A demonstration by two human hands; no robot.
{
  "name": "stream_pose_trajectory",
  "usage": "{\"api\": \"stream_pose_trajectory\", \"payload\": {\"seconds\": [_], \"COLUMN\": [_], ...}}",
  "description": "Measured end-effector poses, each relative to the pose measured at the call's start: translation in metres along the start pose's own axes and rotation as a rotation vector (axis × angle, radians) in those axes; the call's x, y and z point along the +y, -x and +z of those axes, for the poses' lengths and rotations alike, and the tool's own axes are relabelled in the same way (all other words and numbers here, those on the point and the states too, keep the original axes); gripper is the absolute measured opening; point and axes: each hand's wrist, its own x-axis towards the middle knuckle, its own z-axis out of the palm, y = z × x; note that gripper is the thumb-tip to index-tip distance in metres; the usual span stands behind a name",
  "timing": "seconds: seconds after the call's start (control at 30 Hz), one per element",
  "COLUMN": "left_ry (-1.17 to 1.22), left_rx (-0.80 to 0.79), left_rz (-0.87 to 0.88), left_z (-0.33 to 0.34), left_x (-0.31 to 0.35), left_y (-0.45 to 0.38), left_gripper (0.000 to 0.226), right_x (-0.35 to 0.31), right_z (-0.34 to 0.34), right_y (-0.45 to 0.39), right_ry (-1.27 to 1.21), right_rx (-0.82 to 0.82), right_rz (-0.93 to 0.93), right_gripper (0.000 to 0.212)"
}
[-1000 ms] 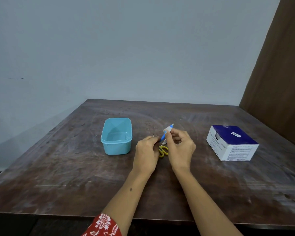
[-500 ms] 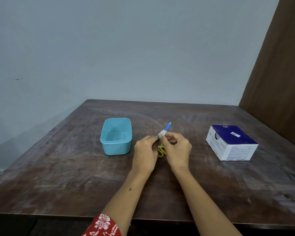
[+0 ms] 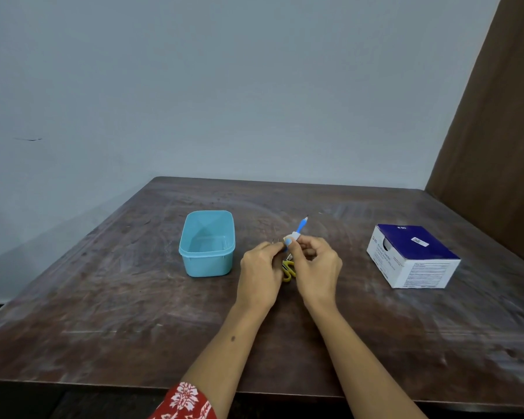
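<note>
Since a second ago, the blue pencil (image 3: 300,227) has poked farther out past the right hand (image 3: 315,267), which curls round its low end. The left hand (image 3: 259,267) pinches the small white piece (image 3: 289,238) on it, so I think that piece is sliding along. Yellow scissors (image 3: 288,269) lie between both hands.

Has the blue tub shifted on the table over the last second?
No. The blue tub sits at the same spot as before, equally far from the far edge of the table and from the box on the right.
</note>
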Motion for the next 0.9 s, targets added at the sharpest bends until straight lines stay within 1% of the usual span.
{"api": "stream_pose_trajectory", "payload": {"seconds": [0.1,0.17,0.27,0.4,0.43,0.5,0.6,0.63,0.67,0.73,0.8,0.9], "left_ry": [-0.009,-0.002,0.022,0.036,0.039,0.055,0.082,0.085,0.090,0.104,0.106,0.094], "left_rx": [-0.015,-0.018,0.012,0.046,0.051,0.050,-0.005,-0.018,-0.020,-0.001,0.013,0.007], "left_rz": [0.012,0.016,0.012,0.001,0.000,-0.001,0.006,0.008,0.005,-0.013,-0.026,-0.012], "left_z": [0.0014,0.0016,0.0011,0.0021,0.0025,0.0036,0.0049,0.0050,0.0051,0.0052,0.0050,0.0052], "left_x": [-0.0019,-0.0024,-0.0024,-0.0035,-0.0041,-0.0053,-0.0060,-0.0062,-0.0065,-0.0070,-0.0070,-0.0060], "left_y": [-0.0003,-0.0003,-0.0001,-0.0013,-0.0018,-0.0019,-0.0015,-0.0011,-0.0010,-0.0013,-0.0018,-0.0013], "left_gripper": [0.027,0.027,0.023,0.019,0.021,0.022,0.020,0.019,0.019,0.019,0.018,0.019], "right_x": [-0.0024,-0.0028,-0.0004,0.0047,0.0049,0.0041,0.0011,0.0004,-0.0001,-0.0010,-0.0017,-0.0032], "right_z": [-0.0010,-0.0008,0.0009,0.0029,0.0031,0.0028,-0.0003,-0.0012,-0.0012,-0.0005,0.0005,-0.0004], "right_y": [-0.0008,-0.0009,0.0005,0.0000,0.0003,0.0006,-0.0019,-0.0026,-0.0029,-0.0017,0.0000,-0.0005], "right_ry": [-0.057,-0.067,-0.042,-0.023,-0.022,-0.015,-0.052,-0.059,-0.057,-0.039,-0.022,-0.012], "right_rx": [0.073,0.081,0.018,-0.070,-0.076,-0.043,0.093,0.110,0.097,0.016,-0.042,-0.019], "right_rz": [-0.005,-0.012,-0.030,0.017,0.021,-0.003,-0.036,-0.031,-0.019,0.007,0.018,0.045], "right_gripper": [0.003,0.004,0.010,0.001,0.004,0.004,0.006,0.007,0.006,0.003,0.005,0.014]}}
